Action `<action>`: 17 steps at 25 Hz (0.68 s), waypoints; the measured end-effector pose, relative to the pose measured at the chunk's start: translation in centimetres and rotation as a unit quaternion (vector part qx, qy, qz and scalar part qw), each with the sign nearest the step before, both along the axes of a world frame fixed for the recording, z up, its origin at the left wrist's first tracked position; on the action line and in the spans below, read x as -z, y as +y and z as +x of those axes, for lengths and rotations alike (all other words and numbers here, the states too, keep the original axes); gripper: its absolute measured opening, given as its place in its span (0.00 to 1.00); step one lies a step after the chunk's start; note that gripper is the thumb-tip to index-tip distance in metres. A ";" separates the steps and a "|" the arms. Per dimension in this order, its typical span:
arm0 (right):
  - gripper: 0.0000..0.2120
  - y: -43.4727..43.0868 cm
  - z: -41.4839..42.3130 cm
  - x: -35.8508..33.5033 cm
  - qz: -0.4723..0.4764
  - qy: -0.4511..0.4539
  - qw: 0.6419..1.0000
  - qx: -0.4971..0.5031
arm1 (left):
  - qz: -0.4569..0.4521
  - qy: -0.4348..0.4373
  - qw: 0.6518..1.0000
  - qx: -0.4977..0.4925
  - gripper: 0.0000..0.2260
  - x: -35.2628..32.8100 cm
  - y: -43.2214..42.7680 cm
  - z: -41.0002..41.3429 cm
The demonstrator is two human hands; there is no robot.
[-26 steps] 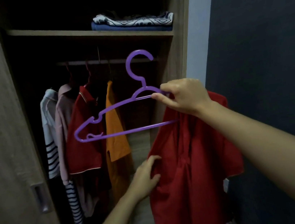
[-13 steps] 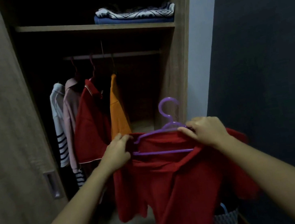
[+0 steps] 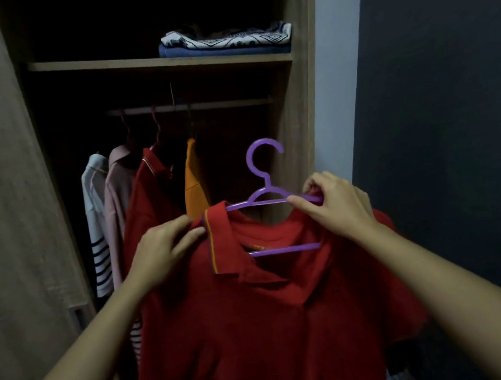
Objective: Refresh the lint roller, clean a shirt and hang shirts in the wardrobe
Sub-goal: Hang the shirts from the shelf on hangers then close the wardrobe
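Hanging between both hands, the red polo shirt (image 3: pixel 263 333) drapes soft and matte over a slim purple plastic hanger (image 3: pixel 264 168). The left hand (image 3: pixel 167 249) grips fabric at the collar's striped edge, and the right hand (image 3: pixel 338 206) pinches the hanger's right arm. Beyond the knuckles, four shirts (image 3: pixel 117 202) dangle from a thin rail (image 3: pixel 224 103). Above them, folded knits (image 3: pixel 228 40) sit on a wood-grain shelf (image 3: pixel 96 66).

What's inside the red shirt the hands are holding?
A purple hanger. The red shirt leaves hook, shoulders and crossbar visible at the neck; both ends are hidden.
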State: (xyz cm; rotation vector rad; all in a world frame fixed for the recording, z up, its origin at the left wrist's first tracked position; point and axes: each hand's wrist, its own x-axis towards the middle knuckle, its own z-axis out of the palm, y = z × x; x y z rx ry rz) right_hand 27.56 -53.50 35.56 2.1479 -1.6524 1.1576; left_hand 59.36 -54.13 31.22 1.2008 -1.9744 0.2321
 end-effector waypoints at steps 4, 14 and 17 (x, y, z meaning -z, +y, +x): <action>0.15 -0.9 -3.9 0.4 0.137 -0.078 0.979 -0.127 | -0.007 0.096 0.995 0.029 0.16 -0.9 0.2 2.2; 0.08 -1.5 -3.9 0.4 0.108 -0.124 0.975 -0.151 | 0.053 0.320 0.942 0.083 0.12 -1.5 -0.7 2.4; 0.08 -1.4 -3.5 0.2 0.101 -0.130 0.976 -0.143 | 0.019 0.101 0.995 0.008 0.11 -1.5 0.2 2.9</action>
